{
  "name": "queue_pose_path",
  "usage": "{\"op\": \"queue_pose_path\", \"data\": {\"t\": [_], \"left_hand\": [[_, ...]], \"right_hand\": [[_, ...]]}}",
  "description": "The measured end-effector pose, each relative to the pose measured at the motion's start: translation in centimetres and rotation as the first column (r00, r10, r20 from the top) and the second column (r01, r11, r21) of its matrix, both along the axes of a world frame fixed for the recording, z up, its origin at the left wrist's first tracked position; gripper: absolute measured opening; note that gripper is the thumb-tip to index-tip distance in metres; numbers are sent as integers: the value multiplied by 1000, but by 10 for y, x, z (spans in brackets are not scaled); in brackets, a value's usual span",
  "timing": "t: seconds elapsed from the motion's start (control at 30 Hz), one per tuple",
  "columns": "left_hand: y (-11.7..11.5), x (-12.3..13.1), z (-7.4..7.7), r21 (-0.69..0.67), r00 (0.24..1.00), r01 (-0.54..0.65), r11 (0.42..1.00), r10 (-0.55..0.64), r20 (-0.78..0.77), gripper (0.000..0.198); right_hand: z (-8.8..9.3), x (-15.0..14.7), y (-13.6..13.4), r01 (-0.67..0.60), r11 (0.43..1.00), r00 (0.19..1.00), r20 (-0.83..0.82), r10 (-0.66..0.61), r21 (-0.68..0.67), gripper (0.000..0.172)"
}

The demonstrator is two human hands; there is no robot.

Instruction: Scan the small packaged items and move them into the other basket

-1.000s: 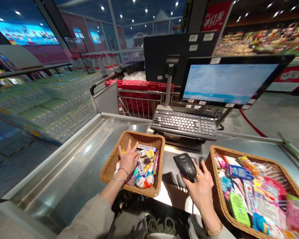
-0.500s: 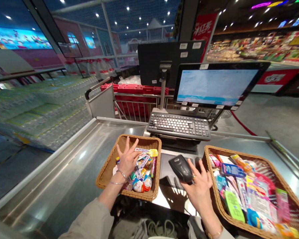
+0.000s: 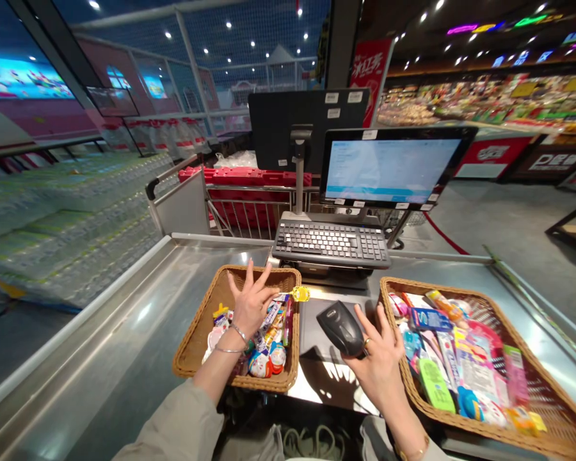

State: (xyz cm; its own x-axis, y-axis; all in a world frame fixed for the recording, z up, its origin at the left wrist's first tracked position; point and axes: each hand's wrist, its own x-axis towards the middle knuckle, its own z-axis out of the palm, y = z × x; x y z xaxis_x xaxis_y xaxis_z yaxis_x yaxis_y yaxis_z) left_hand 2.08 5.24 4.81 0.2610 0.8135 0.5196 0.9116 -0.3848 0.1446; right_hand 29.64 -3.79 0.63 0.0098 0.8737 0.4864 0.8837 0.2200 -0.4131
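My left hand (image 3: pixel 252 304) is over the left wicker basket (image 3: pixel 185 351). Its thumb and index finger pinch a thin stick with a yellow wrapped end, like a lollipop (image 3: pixel 301 294), while the other fingers spread upward. Packets of sweets (image 3: pixel 272 315) and round blue-and-orange wrapped treats (image 3: pixel 260 363) lie beneath. My right hand (image 3: pixel 378 352) holds a black barcode scanner (image 3: pixel 342 328) between thumb and forefinger, its remaining fingers loosely raised. The scanner's head points left, above the lit counter between the two baskets; part of its grip is hidden by the hand.
At the right stands a second wicker basket (image 3: pixel 557 410) with a green pack (image 3: pixel 436 384), a blue box (image 3: pixel 431 319) and other packets. Beyond are a keyboard (image 3: pixel 331 242), a lit monitor (image 3: pixel 388 169) and a dark screen back (image 3: pixel 273 128). A metal rim (image 3: pixel 89 307) edges the counter.
The view has swung a little to the right, shifting everything left. My left hand and the lollipop have moved slightly right relative to the basket. The scanner stays in my right hand.
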Motion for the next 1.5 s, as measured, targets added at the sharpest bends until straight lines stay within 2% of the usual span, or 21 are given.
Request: {"op": "queue_pose_path", "data": {"t": [0.6,1.5], "left_hand": [[11,34,4,-9,989,145,989,-145,-14,15],[20,43,2,-11,982,189,982,-189,9,17]], "right_hand": [[4,12,-10,45,999,997,59,-46,16,10],[5,19,-7,20,999,995,95,-24,44,11]]}}
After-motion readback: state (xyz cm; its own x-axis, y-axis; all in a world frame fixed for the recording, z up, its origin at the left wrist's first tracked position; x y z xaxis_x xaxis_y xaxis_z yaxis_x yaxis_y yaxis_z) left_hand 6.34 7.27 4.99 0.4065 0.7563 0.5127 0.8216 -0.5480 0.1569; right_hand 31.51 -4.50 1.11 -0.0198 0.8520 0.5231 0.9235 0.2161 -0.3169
